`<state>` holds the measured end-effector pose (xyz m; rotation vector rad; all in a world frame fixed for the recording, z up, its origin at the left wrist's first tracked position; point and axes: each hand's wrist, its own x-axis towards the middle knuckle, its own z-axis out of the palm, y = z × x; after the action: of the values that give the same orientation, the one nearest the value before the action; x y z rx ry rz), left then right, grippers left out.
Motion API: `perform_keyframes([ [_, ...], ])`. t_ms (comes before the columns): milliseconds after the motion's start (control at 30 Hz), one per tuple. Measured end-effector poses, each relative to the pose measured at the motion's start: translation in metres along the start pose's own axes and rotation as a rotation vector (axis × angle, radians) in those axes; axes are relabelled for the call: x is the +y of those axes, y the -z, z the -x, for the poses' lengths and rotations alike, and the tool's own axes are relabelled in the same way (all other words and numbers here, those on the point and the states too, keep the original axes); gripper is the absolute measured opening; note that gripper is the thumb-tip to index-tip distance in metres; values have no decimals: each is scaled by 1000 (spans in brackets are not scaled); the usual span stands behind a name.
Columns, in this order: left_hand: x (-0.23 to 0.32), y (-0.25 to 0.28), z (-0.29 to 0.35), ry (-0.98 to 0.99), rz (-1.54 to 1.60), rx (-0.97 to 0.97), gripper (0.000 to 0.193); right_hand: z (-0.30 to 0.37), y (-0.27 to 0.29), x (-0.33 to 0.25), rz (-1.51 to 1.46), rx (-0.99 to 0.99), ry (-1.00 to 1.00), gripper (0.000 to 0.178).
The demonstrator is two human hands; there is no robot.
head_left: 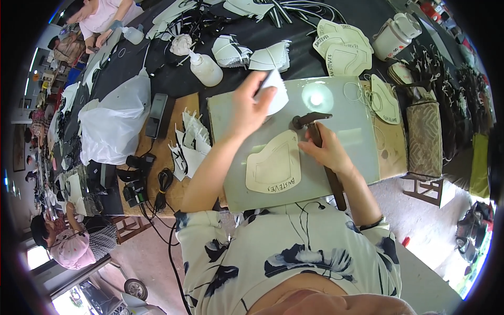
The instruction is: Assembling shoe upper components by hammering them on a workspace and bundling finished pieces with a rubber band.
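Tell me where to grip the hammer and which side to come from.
Likely by the hammer's lower handle, from the person's left: it is slim, slants toward the person and lies bare below the right hand, whose forearm runs along the other side.

Soft, bright light reaches my hands (251,105), while a round white glare (316,98) burns on the grey board (359,157) before me. Daylight bleaches the floor (428,231) at right; fisheye distortion bends my view toward dark corners.
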<state>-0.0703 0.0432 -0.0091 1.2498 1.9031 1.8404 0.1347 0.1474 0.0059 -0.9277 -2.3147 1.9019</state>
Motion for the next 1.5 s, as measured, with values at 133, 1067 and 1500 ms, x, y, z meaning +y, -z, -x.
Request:
perform_keyframes([
  [133,20,37,27,346,87,-262,22,-4,2,9,161,-36,62,43],
  [1067,47,-4,114,346,-195,-288,44,6,-10,-4,464,-82,140,46],
  [1500,46,-2,122,374,-255,-301,41,26,-19,-23,416,-131,107,45],
])
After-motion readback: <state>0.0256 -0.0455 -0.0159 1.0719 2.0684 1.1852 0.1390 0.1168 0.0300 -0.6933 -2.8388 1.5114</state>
